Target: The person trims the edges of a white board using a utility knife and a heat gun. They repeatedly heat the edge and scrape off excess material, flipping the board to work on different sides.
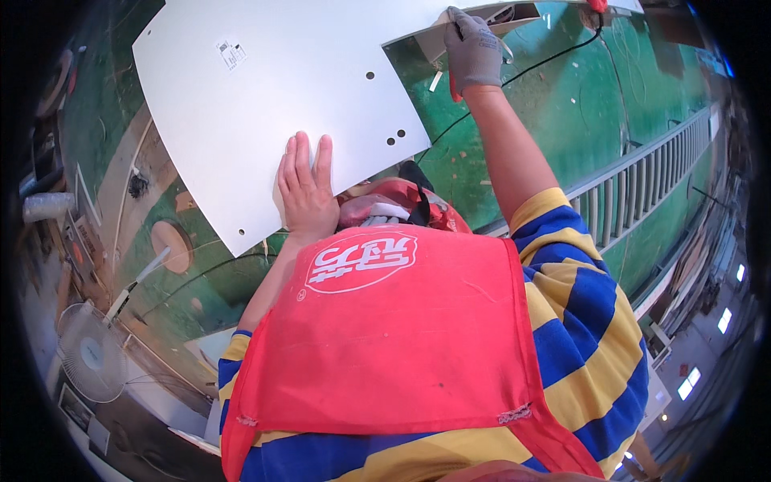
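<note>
A large white panel (321,72) with a few round dark holes and a small printed label (230,55) spreads across the upper left and middle. My bare left hand (306,189) lies flat on its near edge, fingers stretched out. My right hand (475,50), in a grey glove, is closed at the panel's far right edge. A red-handled tool (455,88) shows below its fingers; most of it is hidden, so its kind cannot be told. Right beside that hand is a narrow open end of a white box-like part (514,16).
A ladder (642,181) lies on the green floor (522,169) at right. A black cable (554,58) runs to a red fitting (597,5). At lower left stand a fan (92,357) and a round wooden disc (172,247); clutter lines the left side.
</note>
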A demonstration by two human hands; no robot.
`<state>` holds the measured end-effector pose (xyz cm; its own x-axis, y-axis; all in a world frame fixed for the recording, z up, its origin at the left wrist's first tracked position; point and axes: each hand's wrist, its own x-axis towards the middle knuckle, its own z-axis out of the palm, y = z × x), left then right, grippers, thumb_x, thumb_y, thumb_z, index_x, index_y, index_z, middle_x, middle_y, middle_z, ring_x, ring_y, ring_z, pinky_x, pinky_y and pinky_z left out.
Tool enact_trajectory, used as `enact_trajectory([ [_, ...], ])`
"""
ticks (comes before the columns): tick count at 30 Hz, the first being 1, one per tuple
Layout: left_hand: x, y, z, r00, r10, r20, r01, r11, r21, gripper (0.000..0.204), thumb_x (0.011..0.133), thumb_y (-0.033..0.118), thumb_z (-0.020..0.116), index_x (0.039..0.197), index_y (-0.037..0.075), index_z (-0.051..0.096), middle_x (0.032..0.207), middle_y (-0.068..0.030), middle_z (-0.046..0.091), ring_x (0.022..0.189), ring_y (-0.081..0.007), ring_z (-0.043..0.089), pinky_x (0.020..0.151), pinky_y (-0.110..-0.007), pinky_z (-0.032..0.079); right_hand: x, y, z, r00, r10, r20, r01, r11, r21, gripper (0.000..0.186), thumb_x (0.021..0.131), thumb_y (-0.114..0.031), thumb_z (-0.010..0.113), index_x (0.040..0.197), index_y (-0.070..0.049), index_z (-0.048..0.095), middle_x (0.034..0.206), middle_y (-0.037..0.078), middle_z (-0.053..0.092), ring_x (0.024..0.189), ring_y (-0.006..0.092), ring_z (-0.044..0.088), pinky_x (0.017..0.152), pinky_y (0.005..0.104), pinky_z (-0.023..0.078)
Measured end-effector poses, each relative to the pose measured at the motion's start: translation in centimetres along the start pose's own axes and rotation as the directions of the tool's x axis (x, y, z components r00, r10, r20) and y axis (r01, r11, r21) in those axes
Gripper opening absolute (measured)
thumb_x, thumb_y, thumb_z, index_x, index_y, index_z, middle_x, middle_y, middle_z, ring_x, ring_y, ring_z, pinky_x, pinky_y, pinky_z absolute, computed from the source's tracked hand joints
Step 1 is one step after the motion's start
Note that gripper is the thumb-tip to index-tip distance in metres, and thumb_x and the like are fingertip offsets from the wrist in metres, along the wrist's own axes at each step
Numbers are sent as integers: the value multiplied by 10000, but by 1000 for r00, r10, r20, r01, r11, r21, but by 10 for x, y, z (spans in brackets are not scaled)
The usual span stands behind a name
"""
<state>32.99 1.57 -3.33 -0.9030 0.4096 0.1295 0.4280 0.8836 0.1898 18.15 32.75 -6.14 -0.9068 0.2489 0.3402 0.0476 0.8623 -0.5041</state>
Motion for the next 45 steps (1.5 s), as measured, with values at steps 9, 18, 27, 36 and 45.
enact_trajectory([
  [9, 1, 2, 4, 1000, -11, 3, 11, 999, 49, 661, 862, 39, 496, 1507, 109, 367, 1526, -204, 336, 1413, -367, 337, 1150, -458, 291, -25, -91, 13, 965, -63, 256, 67, 998, -9, 317, 930, -258, 567, 1204, -146, 681, 1049, 126, 680, 907, 334, 669, 791, 408, 540],
  [18, 4, 2, 3, 1000, -20, 9, 20, 1000, -4, 815, 728, -37, 573, 1504, 112, 372, 1545, -190, 310, 1434, -358, 302, 1158, -454, 258, -24, -57, 23, 969, -147, 198, 98, 966, 238, 304, 922, -255, 557, 1193, -209, 687, 999, 108, 695, 902, 321, 669, 809, 410, 536],
  [27, 4, 4, -1, 1000, -17, 7, 17, 1000, 5, 808, 722, -47, 579, 1492, 109, 393, 1539, -190, 318, 1425, -361, 314, 1147, -461, 278, 12, 23, 1, 1000, -20, 5, 19, 990, 139, 267, 932, -282, 600, 1148, -170, 708, 1021, 135, 707, 925, 328, 684, 780, 394, 547],
  [36, -2, 1, -3, 1000, -18, 22, 18, 1000, 14, 869, 667, -73, 593, 1493, 99, 386, 1539, -197, 309, 1430, -372, 298, 1157, -474, 256, -29, -46, 2, 959, -235, 162, 184, 943, 277, 286, 906, -164, 625, 1181, -114, 684, 955, 134, 686, 854, 330, 661, 762, 375, 543],
  [45, 0, 2, -4, 999, -20, 39, 21, 1000, -13, 892, 656, -74, 596, 1501, 96, 367, 1548, -198, 290, 1440, -376, 277, 1162, -476, 242, 8, 37, -3, 993, -118, -30, 122, 978, 168, 267, 911, -151, 628, 1169, -106, 685, 963, 122, 722, 886, 285, 707, 761, 351, 553],
])
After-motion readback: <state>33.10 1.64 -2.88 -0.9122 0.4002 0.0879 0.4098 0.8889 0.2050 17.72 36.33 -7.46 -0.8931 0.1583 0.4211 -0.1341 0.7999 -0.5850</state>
